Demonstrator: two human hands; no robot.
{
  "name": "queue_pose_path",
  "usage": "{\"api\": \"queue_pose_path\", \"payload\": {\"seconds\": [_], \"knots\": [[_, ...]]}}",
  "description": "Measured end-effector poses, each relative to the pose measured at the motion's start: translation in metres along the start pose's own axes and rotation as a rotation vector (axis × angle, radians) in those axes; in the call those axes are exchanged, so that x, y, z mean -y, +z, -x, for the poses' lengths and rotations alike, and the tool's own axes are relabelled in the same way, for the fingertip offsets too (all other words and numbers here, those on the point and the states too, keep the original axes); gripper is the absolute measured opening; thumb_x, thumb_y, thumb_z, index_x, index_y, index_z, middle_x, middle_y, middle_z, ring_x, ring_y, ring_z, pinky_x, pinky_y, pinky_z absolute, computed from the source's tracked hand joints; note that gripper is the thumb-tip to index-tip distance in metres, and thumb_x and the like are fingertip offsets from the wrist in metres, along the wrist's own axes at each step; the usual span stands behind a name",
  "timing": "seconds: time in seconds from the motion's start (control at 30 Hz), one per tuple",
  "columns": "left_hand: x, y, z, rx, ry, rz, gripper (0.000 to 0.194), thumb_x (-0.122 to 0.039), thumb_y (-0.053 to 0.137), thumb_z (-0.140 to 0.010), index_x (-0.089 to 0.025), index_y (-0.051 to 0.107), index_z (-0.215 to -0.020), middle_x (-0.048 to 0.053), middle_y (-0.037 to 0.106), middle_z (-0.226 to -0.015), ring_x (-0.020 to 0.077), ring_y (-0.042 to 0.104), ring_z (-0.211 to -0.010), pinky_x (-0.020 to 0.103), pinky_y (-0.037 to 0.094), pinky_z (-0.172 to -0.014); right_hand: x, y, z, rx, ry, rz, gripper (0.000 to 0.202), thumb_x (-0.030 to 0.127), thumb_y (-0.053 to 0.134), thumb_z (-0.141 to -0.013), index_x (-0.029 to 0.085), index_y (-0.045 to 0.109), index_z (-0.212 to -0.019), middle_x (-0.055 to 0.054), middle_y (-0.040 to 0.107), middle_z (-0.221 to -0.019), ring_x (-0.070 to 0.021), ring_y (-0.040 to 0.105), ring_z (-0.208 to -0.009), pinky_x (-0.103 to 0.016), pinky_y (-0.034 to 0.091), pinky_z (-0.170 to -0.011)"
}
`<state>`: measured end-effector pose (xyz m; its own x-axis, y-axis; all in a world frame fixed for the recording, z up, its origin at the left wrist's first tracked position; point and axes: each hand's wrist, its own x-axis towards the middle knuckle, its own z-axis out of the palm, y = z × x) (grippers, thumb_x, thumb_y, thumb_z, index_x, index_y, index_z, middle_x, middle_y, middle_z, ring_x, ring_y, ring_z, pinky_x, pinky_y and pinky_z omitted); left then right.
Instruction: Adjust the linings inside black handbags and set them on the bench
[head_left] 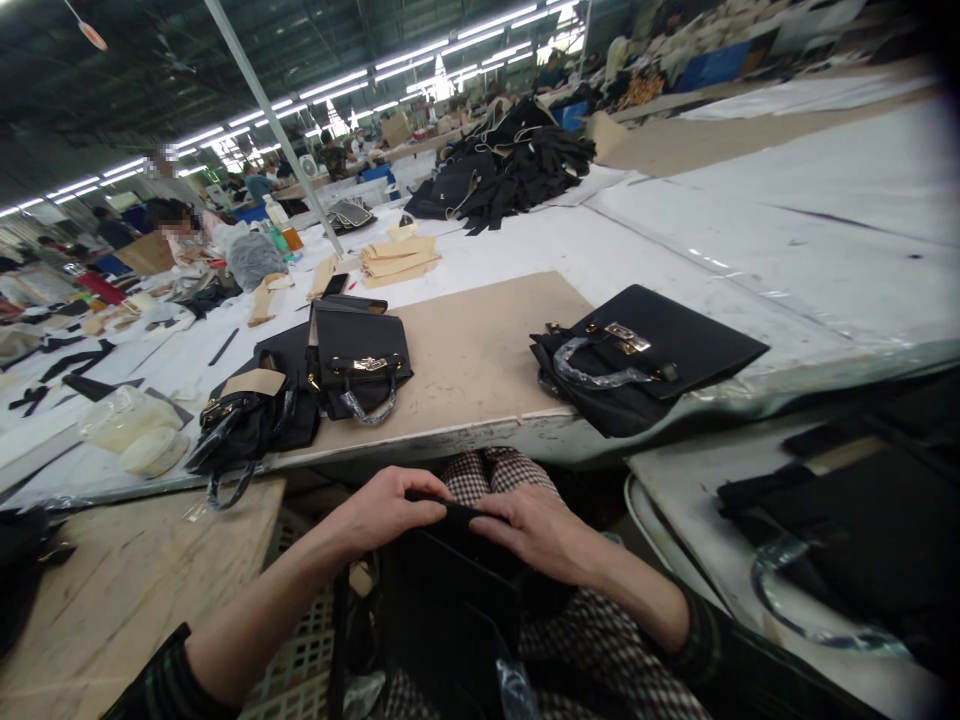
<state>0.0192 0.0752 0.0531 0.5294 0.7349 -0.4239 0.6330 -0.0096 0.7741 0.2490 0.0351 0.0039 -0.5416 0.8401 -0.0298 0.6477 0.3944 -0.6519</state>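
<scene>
On my lap, over checked cloth, lies a black handbag (450, 600), its upper edge pinched between both hands. My left hand (394, 510) has thumb and fingers closed on that edge from the left. From the right, my right hand (532, 530) grips the same edge, thumb toward the middle. A clear plastic-wrapped part (514, 685) of the bag shows low in the view. Ahead on the table sits a black handbag with a gold clasp (660, 345), and another such handbag (360, 350) is to the left.
Brown board (487, 330) covers part of the white table (787, 240). Farther left are a dark bag with a tan card (255, 382) and a plastic-covered tub (154, 450). A heap of black pieces (517, 165) lies behind. More dark bags (862, 520) rest at right. People work in the background.
</scene>
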Motion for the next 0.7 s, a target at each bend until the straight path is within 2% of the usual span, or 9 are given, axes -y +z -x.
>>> {"api": "queue_pose_path", "payload": {"seconds": [0.13,0.27,0.33,0.47,0.6,0.7], "knots": [[-0.007,-0.005,0.000,0.009,0.036,-0.198,0.025,-0.032,0.057,-0.087,-0.021,0.077,-0.097,-0.001,0.075,-0.093,0.0193,0.066,-0.088,0.024,0.046,-0.076,0.001,0.001,0.001,-0.003,-0.004,0.031,0.030,0.039,0.049,-0.099,0.022,0.069,-0.084,0.000,0.070,-0.071,-0.0145,0.058,-0.066,-0.028,0.023,-0.058],[-0.026,-0.010,0.002,0.026,0.239,-0.583,0.026,-0.025,0.051,-0.093,-0.025,0.076,-0.097,-0.002,0.075,-0.091,0.0169,0.068,-0.084,0.024,0.046,-0.076,0.000,0.001,0.001,-0.003,-0.008,0.040,0.029,0.039,0.048,-0.099,0.024,0.070,-0.087,0.000,0.072,-0.074,-0.0153,0.059,-0.068,-0.028,0.024,-0.059],[-0.034,-0.007,0.003,0.013,0.319,-0.815,0.023,-0.022,0.052,-0.093,-0.024,0.075,-0.095,0.000,0.075,-0.091,0.0189,0.069,-0.083,0.026,0.047,-0.074,-0.001,0.002,0.001,-0.013,-0.009,0.034,0.028,0.038,0.049,-0.098,0.023,0.069,-0.085,0.000,0.071,-0.073,-0.0151,0.058,-0.067,-0.028,0.024,-0.059],[-0.041,0.006,0.003,-0.004,0.382,-1.203,0.017,-0.015,0.054,-0.090,-0.016,0.071,-0.088,0.006,0.074,-0.083,0.0247,0.070,-0.073,0.031,0.048,-0.059,-0.006,0.002,-0.004,0.006,0.003,-0.035,0.029,0.037,0.052,-0.096,0.020,0.065,-0.076,0.002,0.065,-0.066,-0.0128,0.053,-0.062,-0.026,0.024,-0.057],[-0.040,0.015,-0.004,0.001,0.441,-1.364,0.014,-0.006,0.057,-0.085,-0.013,0.069,-0.083,0.009,0.072,-0.076,0.0267,0.069,-0.063,0.032,0.045,-0.048,-0.015,0.001,-0.016,0.049,-0.001,-0.161,0.029,0.036,0.056,-0.092,0.018,0.061,-0.069,0.004,0.056,-0.061,-0.0110,0.048,-0.060,-0.025,0.024,-0.055],[-0.036,0.016,-0.014,0.004,0.464,-1.401,0.014,-0.004,0.058,-0.084,-0.011,0.069,-0.080,0.011,0.071,-0.072,0.0253,0.068,-0.062,0.030,0.044,-0.048,-0.022,0.000,-0.031,0.121,0.013,-0.260,0.029,0.035,0.057,-0.088,0.017,0.059,-0.066,0.006,0.047,-0.057,-0.0104,0.043,-0.057,-0.024,0.025,-0.053]]}}
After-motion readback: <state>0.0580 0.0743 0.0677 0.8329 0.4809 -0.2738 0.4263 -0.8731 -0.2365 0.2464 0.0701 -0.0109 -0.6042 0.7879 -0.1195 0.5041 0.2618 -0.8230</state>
